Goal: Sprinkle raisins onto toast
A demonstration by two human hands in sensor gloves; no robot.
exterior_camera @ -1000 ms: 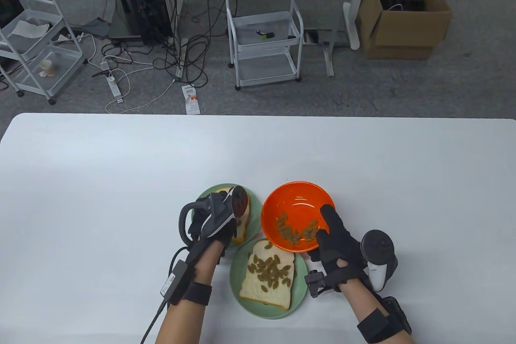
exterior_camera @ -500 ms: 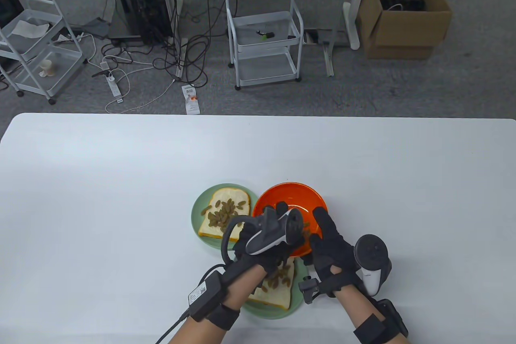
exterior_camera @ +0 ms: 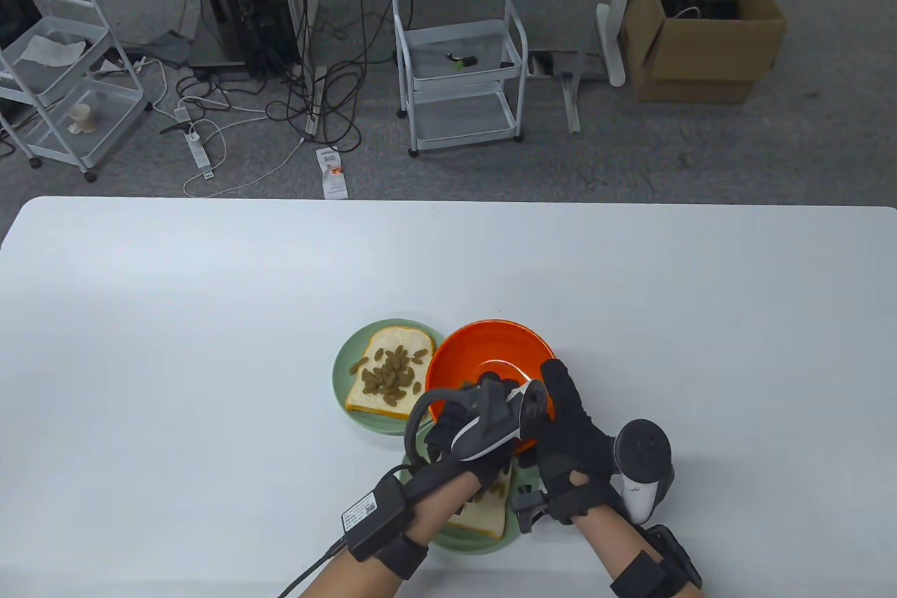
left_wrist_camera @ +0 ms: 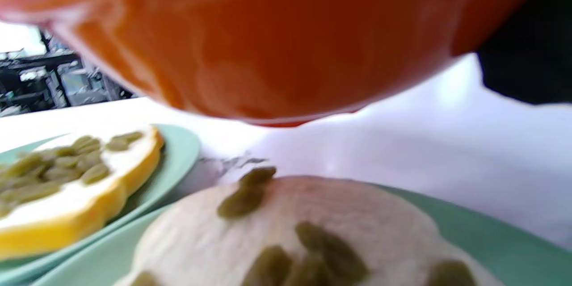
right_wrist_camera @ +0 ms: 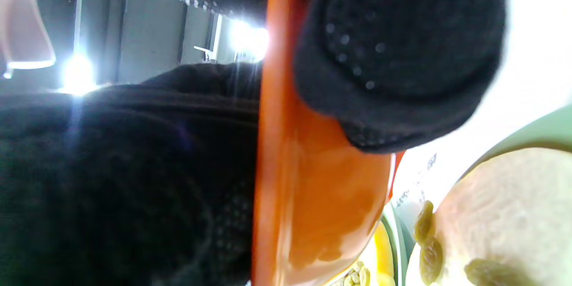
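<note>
The right hand (exterior_camera: 571, 437) grips the near-right rim of the orange bowl (exterior_camera: 483, 352), thumb inside and fingers on the outer wall; in the right wrist view a gloved fingertip (right_wrist_camera: 397, 53) presses the bowl's outside. The bowl is lifted and tilted, its underside hanging above the toast in the left wrist view.

The left hand (exterior_camera: 476, 430) reaches into the bowl from the near-left side, just beside the right hand. Its tracker hides the fingers and the raisins inside, so I cannot tell whether those fingers are together or apart.

Directly under both hands lies the near green plate (exterior_camera: 459, 542) with a toast slice (exterior_camera: 483, 517), mostly covered by the wrists; a few raisins (left_wrist_camera: 308, 259) show on it. Beyond and to the left of the left hand sits a second green plate (exterior_camera: 347, 359), touching the near one, holding toast with raisins (exterior_camera: 389, 370) piled on it.

All of this stands on the white surface (exterior_camera: 210, 345).
</note>
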